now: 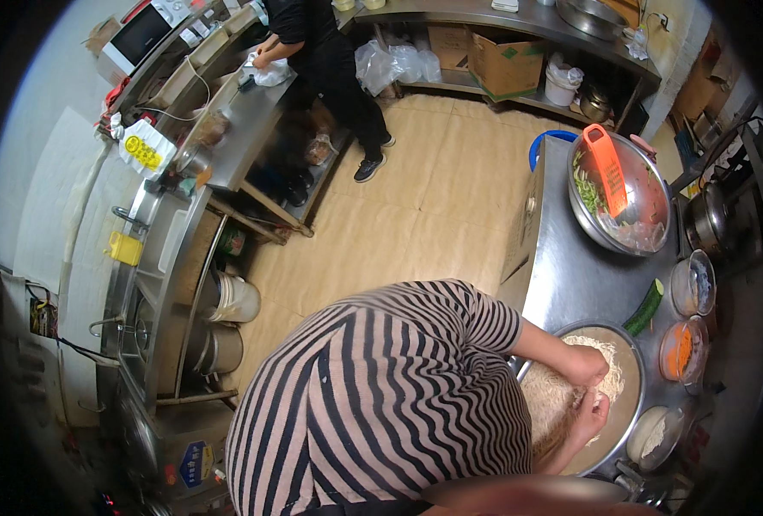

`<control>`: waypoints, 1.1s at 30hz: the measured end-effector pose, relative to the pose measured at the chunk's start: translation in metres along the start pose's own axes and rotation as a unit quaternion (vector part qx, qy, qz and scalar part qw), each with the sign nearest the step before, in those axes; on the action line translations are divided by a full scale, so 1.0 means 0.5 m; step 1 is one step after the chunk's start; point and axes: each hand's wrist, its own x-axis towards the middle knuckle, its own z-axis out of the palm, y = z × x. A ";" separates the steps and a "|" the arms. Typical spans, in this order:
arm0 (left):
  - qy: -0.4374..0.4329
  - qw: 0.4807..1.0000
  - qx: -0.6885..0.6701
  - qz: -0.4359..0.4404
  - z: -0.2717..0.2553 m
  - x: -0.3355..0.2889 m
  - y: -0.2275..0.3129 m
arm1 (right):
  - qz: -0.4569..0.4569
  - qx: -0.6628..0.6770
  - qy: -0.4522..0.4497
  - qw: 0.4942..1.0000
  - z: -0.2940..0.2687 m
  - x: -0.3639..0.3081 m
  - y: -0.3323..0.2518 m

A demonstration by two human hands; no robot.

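Observation:
Over a wide round metal basin [637, 371], both of my hands meet with bent fingers. My left hand [584, 365], from a striped sleeve, is closed just above a mass of pale, thin shreds [549, 397]. Close below it, my right hand [591, 419] is pinched, its fingertips near the left hand's. What sits between the fingers is too small to make out. Beside the basin's far rim lies a cut cucumber [645, 308].
A large metal bowl [577, 206] holds green shreds and an orange grater [605, 168]. Clear tubs stand along the counter's right edge, one with orange shreds [679, 351], another with pale contents [654, 439]. Across the room, a person in black [334, 73] handles a white bag.

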 end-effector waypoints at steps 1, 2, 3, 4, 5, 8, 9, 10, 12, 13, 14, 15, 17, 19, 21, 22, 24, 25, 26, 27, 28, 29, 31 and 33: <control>-0.006 1.000 0.012 -0.017 0.003 0.002 0.000 | -0.008 0.022 -0.003 1.000 0.001 0.001 0.002; -0.011 1.000 0.011 -0.023 0.006 0.004 0.001 | -0.015 0.059 -0.029 0.998 0.002 0.001 0.005; -0.018 0.999 0.013 -0.039 0.009 0.005 0.001 | -0.004 0.021 0.001 1.000 0.003 0.002 0.007; -0.033 0.998 0.016 -0.055 0.012 0.006 0.001 | 0.006 -0.001 0.007 1.000 0.003 0.002 0.011; -0.012 0.999 0.012 -0.045 0.014 0.007 0.000 | 0.026 -0.006 0.015 1.000 0.002 0.003 0.015; 0.007 0.999 -0.031 -0.011 0.018 0.005 -0.007 | 0.012 -0.035 0.031 0.999 -0.002 0.004 0.029; 0.013 0.999 -0.030 0.018 0.018 0.004 -0.010 | -0.003 -0.035 0.034 0.999 -0.004 0.005 0.034; 0.018 0.999 -0.031 0.038 0.019 0.002 -0.013 | -0.015 -0.016 0.035 0.999 -0.006 0.006 0.040; 0.027 0.997 -0.031 0.060 0.020 0.001 -0.017 | -0.019 0.014 0.030 0.999 -0.009 0.007 0.048; 0.032 0.997 -0.030 0.064 0.020 0.001 -0.017 | -0.011 0.025 0.024 0.999 -0.010 0.007 0.049; 0.027 0.998 -0.031 0.054 0.020 0.001 -0.017 | -0.004 0.037 0.018 0.999 -0.011 0.008 0.049; 0.039 0.997 -0.029 0.053 0.019 0.001 -0.017 | 0.008 0.038 0.006 0.999 -0.012 0.008 0.046; 0.038 0.999 -0.030 0.025 0.016 0.002 -0.016 | 0.045 0.060 -0.029 0.997 -0.011 0.007 0.034; 0.043 0.998 -0.055 0.000 0.010 0.002 -0.015 | 0.069 0.027 -0.030 0.997 -0.006 0.003 0.018; 0.032 0.994 -0.103 -0.008 0.006 0.001 -0.015 | 0.081 0.038 -0.024 0.996 0.001 -0.003 0.007; 0.022 0.991 -0.134 -0.003 0.006 0.000 -0.015 | 0.074 0.059 -0.012 0.995 0.004 -0.006 0.005; 0.024 0.997 -0.069 0.015 0.010 -0.002 -0.016 | 0.052 0.084 0.003 0.995 0.004 -0.009 0.008; 0.041 0.997 -0.055 0.019 0.013 -0.001 -0.016 | 0.036 0.088 0.006 0.995 0.002 -0.008 0.014; 0.048 0.998 -0.042 0.008 0.019 0.000 -0.018 | 0.008 0.117 -0.026 0.993 0.000 -0.007 0.022; 0.042 0.999 -0.034 -0.003 0.024 0.002 -0.021 | 0.006 0.057 0.018 0.998 -0.009 -0.002 0.028; 0.028 0.998 -0.061 -0.016 0.030 0.006 -0.026 | -0.008 0.021 0.029 0.999 -0.017 0.004 0.035; 0.002 0.995 -0.093 -0.029 0.034 0.010 -0.033 | -0.014 0.005 0.052 0.999 -0.026 0.008 0.042; -0.008 0.990 -0.140 -0.021 0.042 0.020 -0.051 | 0.022 -0.025 0.067 0.997 -0.039 0.017 0.051; -0.005 0.983 -0.181 0.024 0.049 0.029 -0.070 | 0.018 -0.046 0.059 0.997 -0.046 0.021 0.052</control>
